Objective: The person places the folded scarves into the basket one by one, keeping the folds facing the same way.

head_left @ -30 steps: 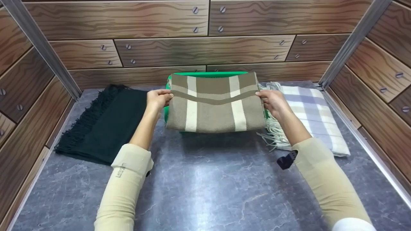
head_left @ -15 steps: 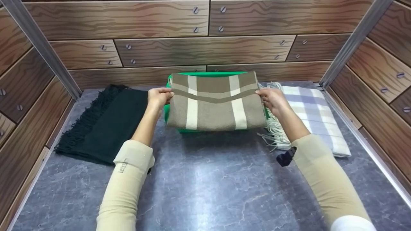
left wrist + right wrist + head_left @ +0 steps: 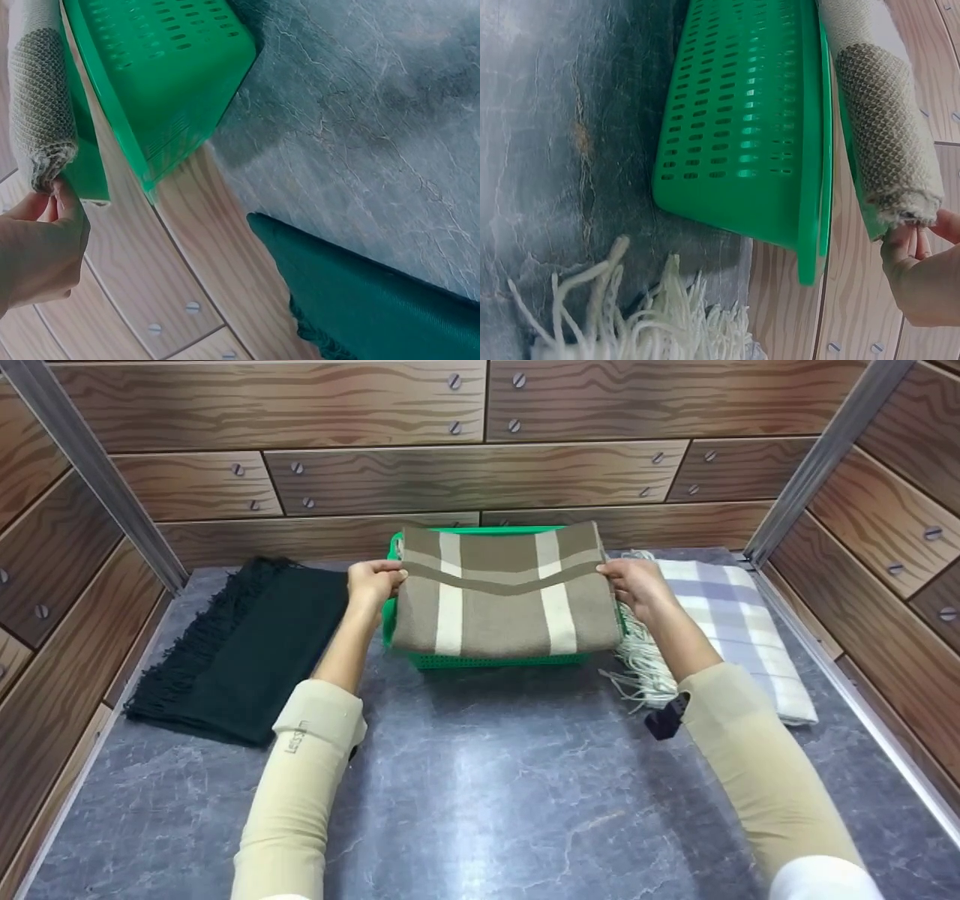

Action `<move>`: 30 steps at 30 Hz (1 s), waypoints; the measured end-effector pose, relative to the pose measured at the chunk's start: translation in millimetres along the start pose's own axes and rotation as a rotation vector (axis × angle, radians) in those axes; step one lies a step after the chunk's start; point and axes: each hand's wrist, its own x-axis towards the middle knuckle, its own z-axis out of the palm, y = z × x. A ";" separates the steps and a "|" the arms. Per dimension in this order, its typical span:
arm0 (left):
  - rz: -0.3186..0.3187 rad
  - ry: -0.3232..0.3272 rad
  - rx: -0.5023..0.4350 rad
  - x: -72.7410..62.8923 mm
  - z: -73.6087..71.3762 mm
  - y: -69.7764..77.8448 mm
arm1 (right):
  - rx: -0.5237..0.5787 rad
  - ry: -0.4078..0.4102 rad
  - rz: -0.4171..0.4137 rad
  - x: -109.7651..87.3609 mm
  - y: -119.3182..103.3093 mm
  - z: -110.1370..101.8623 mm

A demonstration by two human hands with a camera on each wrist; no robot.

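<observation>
A folded brown scarf [image 3: 502, 615] with cream stripes is stretched between my two hands over a green perforated basket [image 3: 495, 661]. My left hand [image 3: 373, 583] pinches its left edge between thumb and fingers, and my right hand [image 3: 636, 583] pinches the right edge. Between the hands the scarf sags slightly in the middle and hides most of the basket. Both wrist views show the scarf's folded end [image 3: 45, 112] held above the basket rim [image 3: 810, 225], apart from it.
Left of the basket lies a folded dark green fringed scarf [image 3: 255, 652]. On the right is a folded white and lilac checked scarf [image 3: 739, 630], its pale fringe [image 3: 649, 675] toward the basket. Wood-patterned walls [image 3: 480, 472] enclose the grey marbled tabletop [image 3: 480, 780] at the back and sides.
Both hands have moved slightly away from me with the scarf, and its near edge has shifted back, so more of the basket's front shows. The grip is unchanged.
</observation>
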 end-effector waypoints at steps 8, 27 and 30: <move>-0.005 0.017 -0.008 4.7 1.3 4.1 | 0.001 0.026 0.013 3.6 -7.8 3.6; -0.004 0.022 0.002 8.3 2.7 3.5 | -0.010 0.054 0.027 11.0 -9.8 5.7; -0.013 0.020 0.002 8.7 2.4 1.9 | -0.031 0.073 0.032 11.8 -8.8 6.6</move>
